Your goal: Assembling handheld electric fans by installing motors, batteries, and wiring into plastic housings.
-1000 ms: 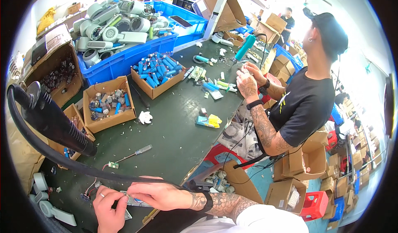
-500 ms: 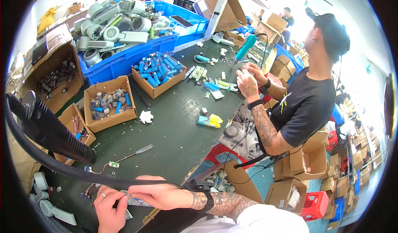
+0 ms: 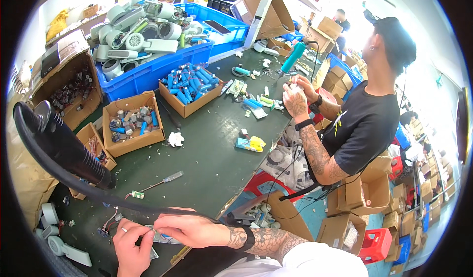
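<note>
My left hand [image 3: 132, 247] and my right hand [image 3: 192, 231] meet at the near edge of the bench, fingertips pinched together. Between them is a small pale flat piece [image 3: 156, 236], mostly covered by my fingers, so its kind is unclear. Just left of my left hand lies a small part with wires [image 3: 104, 230]. Beyond my hands are a small green circuit board [image 3: 137, 194] and a screwdriver [image 3: 172, 177] with a clear handle. A black cable [image 3: 133, 206] arches across, close above my right hand.
A black ribbed cylinder [image 3: 81, 151] leans at left. Cardboard boxes hold motors [image 3: 130, 124] and blue battery cells [image 3: 189, 82]. A blue crate [image 3: 143, 80] is heaped with grey fan housings. At right, a co-worker [image 3: 364, 124] handles something small near a teal tool [image 3: 293, 56].
The black cylinder and its cable have shifted a little right and down. My hands keep nearly the same pinch, with only slight finger movement.
</note>
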Available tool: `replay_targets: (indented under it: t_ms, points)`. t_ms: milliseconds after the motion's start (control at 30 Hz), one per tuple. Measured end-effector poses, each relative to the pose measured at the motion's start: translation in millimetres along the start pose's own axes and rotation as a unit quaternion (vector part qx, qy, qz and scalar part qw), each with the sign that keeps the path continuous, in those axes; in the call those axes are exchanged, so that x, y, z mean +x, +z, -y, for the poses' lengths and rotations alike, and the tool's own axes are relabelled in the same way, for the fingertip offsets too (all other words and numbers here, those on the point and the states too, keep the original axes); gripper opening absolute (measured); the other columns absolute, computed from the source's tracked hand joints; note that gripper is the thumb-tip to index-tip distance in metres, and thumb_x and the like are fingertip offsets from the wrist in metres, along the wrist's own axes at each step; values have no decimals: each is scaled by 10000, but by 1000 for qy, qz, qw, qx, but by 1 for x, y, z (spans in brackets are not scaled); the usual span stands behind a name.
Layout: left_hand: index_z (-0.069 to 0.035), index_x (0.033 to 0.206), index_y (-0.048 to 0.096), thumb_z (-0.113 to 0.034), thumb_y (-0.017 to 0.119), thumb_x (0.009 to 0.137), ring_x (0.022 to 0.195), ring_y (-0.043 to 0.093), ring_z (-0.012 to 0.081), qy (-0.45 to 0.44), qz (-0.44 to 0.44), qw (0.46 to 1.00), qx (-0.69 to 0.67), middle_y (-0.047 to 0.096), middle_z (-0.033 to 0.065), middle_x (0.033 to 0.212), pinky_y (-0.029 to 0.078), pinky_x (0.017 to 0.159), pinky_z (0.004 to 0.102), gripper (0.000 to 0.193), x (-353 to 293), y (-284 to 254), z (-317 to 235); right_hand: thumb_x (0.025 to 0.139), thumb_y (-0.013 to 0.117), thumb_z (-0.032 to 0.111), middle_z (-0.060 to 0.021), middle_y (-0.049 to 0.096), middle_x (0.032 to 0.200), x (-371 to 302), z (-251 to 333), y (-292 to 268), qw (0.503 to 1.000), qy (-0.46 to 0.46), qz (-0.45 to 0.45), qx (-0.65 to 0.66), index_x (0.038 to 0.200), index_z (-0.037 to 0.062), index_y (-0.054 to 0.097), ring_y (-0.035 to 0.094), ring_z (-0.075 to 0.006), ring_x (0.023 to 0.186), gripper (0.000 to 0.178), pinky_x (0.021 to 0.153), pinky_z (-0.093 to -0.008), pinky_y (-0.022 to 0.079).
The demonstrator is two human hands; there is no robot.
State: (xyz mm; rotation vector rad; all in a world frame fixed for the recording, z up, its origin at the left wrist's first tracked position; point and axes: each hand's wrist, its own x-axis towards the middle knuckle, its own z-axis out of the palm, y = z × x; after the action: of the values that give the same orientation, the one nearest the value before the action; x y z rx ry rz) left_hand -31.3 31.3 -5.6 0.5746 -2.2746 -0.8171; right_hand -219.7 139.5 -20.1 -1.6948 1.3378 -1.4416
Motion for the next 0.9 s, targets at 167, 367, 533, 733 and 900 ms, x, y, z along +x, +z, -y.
replay_targets:
  t_ms: [167, 367, 533, 733, 900]
  points:
    - [2, 833, 684, 24, 769, 751, 765, 604, 292, -14, -6, 1000, -26, 663, 106, 801, 473, 704, 384, 120, -1, 0, 1, 1023, 615, 41, -138, 622, 988, 1, 5, -3, 999, 30, 18, 26, 1145, 14, 610, 618, -359, 886, 125, 758, -427, 505]
    - [0, 831, 692, 18, 771, 750, 763, 605, 290, -18, -5, 1000, -17, 665, 107, 800, 474, 699, 384, 115, -2, 0, 0, 1027, 614, 47, -134, 608, 987, -3, -1, 2, 999, 32, 17, 32, 1147, 14, 611, 620, -353, 865, 124, 743, -419, 506]
    - [2, 826, 695, 16, 773, 744, 764, 605, 290, -12, -7, 1000, -13, 662, 106, 796, 474, 695, 383, 114, -1, 0, -1, 1028, 612, 50, -134, 608, 992, -2, 3, 1, 999, 26, 10, 26, 1141, 13, 613, 622, -349, 862, 119, 741, -417, 506]
    - [3, 828, 698, 15, 771, 745, 766, 605, 288, -25, -9, 999, -22, 660, 106, 793, 473, 693, 379, 112, 1, 1, 0, 1029, 610, 53, -136, 615, 986, 1, 3, -3, 998, 45, 26, 34, 1130, 11, 613, 620, -358, 868, 110, 745, -423, 505]
    - [5, 833, 700, 15, 768, 751, 763, 603, 287, -19, -2, 1000, -14, 659, 107, 792, 470, 693, 380, 107, -1, 0, 0, 1021, 617, 53, -142, 616, 972, -2, -1, 2, 999, 27, 8, 39, 1121, 15, 609, 610, -375, 874, 107, 752, -434, 500]
